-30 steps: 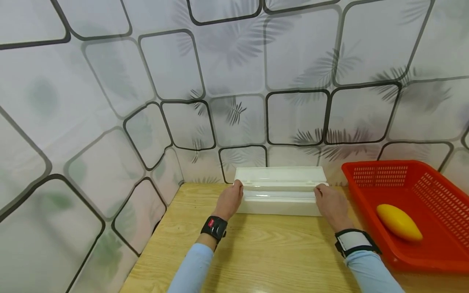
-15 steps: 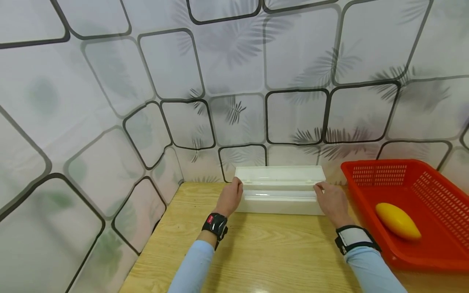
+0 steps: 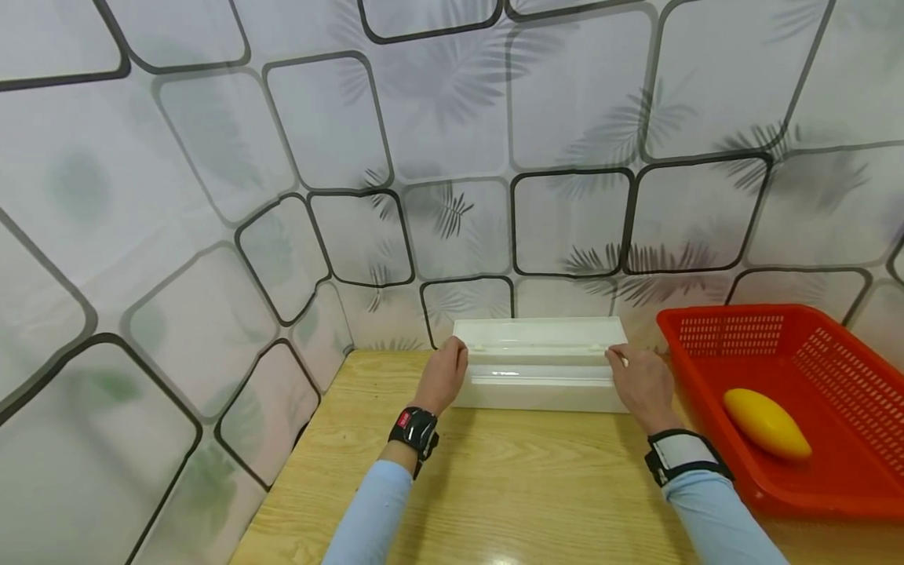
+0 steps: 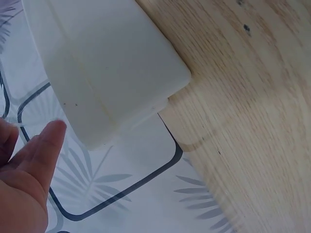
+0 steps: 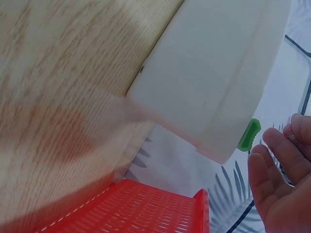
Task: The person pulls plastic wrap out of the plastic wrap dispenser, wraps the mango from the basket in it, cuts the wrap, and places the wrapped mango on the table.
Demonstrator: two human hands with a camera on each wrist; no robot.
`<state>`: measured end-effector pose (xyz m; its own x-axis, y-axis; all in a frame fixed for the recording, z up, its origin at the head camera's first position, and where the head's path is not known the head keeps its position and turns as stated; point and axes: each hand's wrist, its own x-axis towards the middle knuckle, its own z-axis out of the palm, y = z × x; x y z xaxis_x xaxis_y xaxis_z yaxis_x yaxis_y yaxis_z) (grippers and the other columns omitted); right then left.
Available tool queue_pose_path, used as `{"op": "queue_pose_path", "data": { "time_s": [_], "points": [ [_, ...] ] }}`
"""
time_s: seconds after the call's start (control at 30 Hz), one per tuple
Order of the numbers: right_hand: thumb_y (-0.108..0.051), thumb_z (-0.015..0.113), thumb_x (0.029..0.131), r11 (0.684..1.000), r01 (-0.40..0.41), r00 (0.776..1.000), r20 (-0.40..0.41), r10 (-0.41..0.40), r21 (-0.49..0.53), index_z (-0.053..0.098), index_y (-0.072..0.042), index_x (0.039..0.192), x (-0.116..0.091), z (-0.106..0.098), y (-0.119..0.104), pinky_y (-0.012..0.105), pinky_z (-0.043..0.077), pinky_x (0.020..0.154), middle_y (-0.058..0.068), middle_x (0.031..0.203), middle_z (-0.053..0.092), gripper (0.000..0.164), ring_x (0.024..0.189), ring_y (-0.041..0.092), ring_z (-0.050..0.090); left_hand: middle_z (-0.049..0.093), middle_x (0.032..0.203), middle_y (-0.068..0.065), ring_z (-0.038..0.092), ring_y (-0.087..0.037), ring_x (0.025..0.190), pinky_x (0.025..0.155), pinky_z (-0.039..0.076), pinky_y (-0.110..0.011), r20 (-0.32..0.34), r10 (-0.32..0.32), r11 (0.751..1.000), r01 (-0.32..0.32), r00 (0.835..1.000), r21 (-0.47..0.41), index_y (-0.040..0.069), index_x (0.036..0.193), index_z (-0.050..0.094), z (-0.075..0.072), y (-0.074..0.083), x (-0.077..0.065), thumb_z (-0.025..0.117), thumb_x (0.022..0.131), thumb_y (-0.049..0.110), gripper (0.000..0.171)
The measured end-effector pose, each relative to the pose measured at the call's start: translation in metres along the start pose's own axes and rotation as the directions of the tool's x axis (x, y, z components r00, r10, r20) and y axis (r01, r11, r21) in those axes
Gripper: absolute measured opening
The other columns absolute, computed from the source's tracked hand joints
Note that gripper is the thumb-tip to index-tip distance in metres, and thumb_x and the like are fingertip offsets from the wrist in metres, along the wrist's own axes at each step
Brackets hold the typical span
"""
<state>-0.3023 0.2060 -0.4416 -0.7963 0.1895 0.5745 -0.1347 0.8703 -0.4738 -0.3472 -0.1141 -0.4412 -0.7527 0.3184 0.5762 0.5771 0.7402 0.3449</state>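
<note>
As two hands work at opposite ends of a long white box (image 3: 540, 398) on the wood-grain surface (image 3: 537, 486), its raised lid (image 3: 540, 329) leans toward the patterned wall covering (image 3: 452, 102). The left hand (image 3: 441, 380) has thumb and forefinger brought together at the box's left end, pinching what looks like clear film (image 4: 20, 125); in the left wrist view its fingers (image 4: 48, 141) sit just beside the white end panel, a narrow gap between. At the other end, the right hand (image 3: 644, 388) mirrors the pinch, fingertips closed together, apparently on the same film — the sheet itself is too transparent to trace across. A small green piece (image 5: 250, 135) juts from the box just beside those fingers; whether they touch it, one cannot tell. To the right stands a red basket (image 3: 706, 408) — a yellow fruit-shaped object (image 3: 767, 424) lying inside.
</note>
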Motion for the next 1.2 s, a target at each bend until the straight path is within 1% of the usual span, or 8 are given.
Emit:
{"op": "queue_pose_path", "data": {
  "time_s": [0.1,0.17,0.3,0.37,0.47,0.77,1.07,1.2],
  "points": [
    [-0.021,0.06,0.088,1.0,0.001,1.0,-0.011,-0.001,0.0,0.068,0.001,0.099,0.0,0.0,-0.001,0.042,0.045,0.046,0.025,0.072,0.066,0.026,0.06,0.035,0.056,0.053,0.071,-0.006,0.043,-0.012,0.053,0.046,0.04,-0.027,-0.002,-0.003,0.999,0.003,1.0,-0.049,0.004,0.097,0.05,-0.001,0.0,0.002,0.042,0.098,0.014,0.013],
    [-0.021,0.06,0.089,1.0,0.003,1.0,-0.008,-0.003,-0.001,0.068,0.001,0.099,0.001,-0.001,-0.001,0.041,0.045,0.045,0.024,0.071,0.066,0.026,0.058,0.033,0.055,0.056,0.071,-0.008,0.048,-0.013,0.054,0.045,0.041,-0.028,0.033,-0.034,0.989,0.039,0.999,-0.144,0.004,0.099,0.051,-0.002,-0.001,0.003,0.041,0.099,0.016,0.015],
    [-0.021,0.059,0.089,1.0,0.016,1.0,0.0,-0.016,0.007,0.067,0.002,0.097,0.003,0.0,0.001,0.043,0.045,0.045,0.025,0.073,0.067,0.025,0.055,0.032,0.054,0.063,0.085,-0.013,0.057,-0.018,0.06,0.047,0.047,-0.029,0.14,-0.103,0.934,0.144,0.985,-0.327,0.005,0.102,0.048,-0.003,-0.004,0.0,0.039,0.1,0.017,0.016],
    [-0.019,0.059,0.089,0.999,0.019,1.0,0.008,-0.019,0.028,0.067,0.003,0.096,0.003,0.0,0.001,0.045,0.047,0.048,0.026,0.076,0.067,0.024,0.057,0.033,0.055,0.064,0.093,-0.015,0.059,-0.02,0.065,0.051,0.05,-0.03,0.175,-0.127,0.913,0.184,0.976,-0.365,0.003,0.103,0.047,-0.002,-0.006,-0.001,0.038,0.1,0.017,0.017],
    [-0.015,0.058,0.089,0.997,0.029,1.0,0.003,-0.03,0.078,0.066,0.005,0.094,0.005,0.002,0.0,0.05,0.05,0.054,0.028,0.08,0.067,0.022,0.063,0.036,0.057,0.064,0.096,-0.018,0.06,-0.021,0.07,0.057,0.054,-0.032,0.183,-0.132,0.905,0.194,0.974,-0.378,0.0,0.107,0.047,-0.002,-0.005,0.0,0.038,0.1,0.016,0.02],
    [-0.008,0.059,0.088,0.991,0.062,0.998,-0.01,-0.062,0.115,0.065,0.009,0.088,0.011,0.002,-0.002,0.052,0.053,0.059,0.029,0.08,0.067,0.018,0.066,0.037,0.059,0.065,0.09,-0.013,0.058,-0.016,0.076,0.066,0.054,-0.036,0.099,-0.013,0.972,0.036,0.995,-0.231,-0.002,0.107,0.059,-0.001,-0.004,0.006,0.057,0.085,0.002,0.022],
    [-0.011,0.054,0.092,0.976,-0.009,0.999,0.047,-0.001,0.215,0.06,0.005,0.093,0.012,0.001,-0.001,0.046,0.05,0.057,0.025,0.077,0.066,0.018,0.064,0.031,0.058,0.07,0.084,-0.007,0.059,-0.013,0.07,0.061,0.053,-0.034,0.007,0.037,0.999,-0.037,0.999,-0.035,0.005,0.094,0.068,0.0,-0.004,0.011,0.062,0.086,0.007,0.01],
    [-0.007,0.054,0.091,0.968,0.015,0.999,0.034,-0.024,0.25,0.059,0.005,0.09,0.014,0.0,-0.001,0.042,0.046,0.055,0.022,0.075,0.063,0.013,0.063,0.029,0.052,0.072,0.085,-0.007,0.062,-0.015,0.072,0.063,0.055,-0.034,-0.006,0.04,0.998,-0.04,0.999,0.045,0.006,0.094,0.07,-0.004,-0.003,0.013,0.064,0.085,0.008,0.011]
  ]
}}
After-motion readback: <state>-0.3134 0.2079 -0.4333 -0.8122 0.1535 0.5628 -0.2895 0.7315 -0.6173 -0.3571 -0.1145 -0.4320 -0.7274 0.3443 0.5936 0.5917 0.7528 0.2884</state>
